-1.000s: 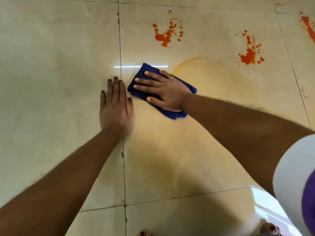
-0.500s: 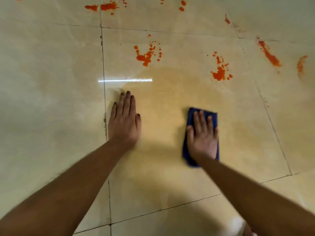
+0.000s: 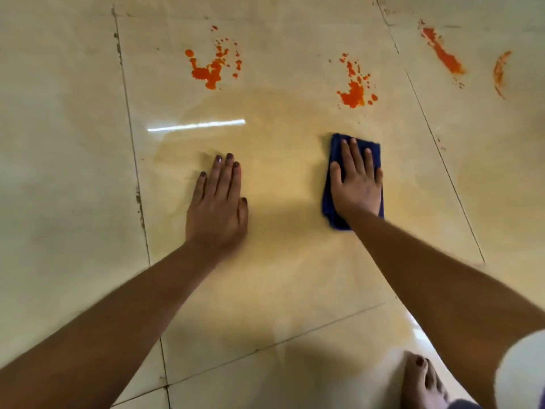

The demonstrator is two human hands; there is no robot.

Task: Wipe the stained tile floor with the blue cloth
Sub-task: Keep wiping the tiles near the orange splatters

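The right hand [image 3: 356,187] is laid flat, fingers straight, pressing the blue cloth [image 3: 328,199] onto the tile floor [image 3: 73,172]. The cloth's long axis runs w/ the fingers, toward the orange splatter [image 3: 355,90] just ahead (the likely next stroke). The left hand [image 3: 218,202] is spread flat on bare tile, holding nothing; a second splatter [image 3: 211,69] lies ahead of it, but the cloth hand is nearer the first.

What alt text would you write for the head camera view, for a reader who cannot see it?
A person's right hand presses a folded blue cloth flat on a glossy cream tile floor, while the left hand rests flat beside it. Orange splatter stains lie beyond the hands.
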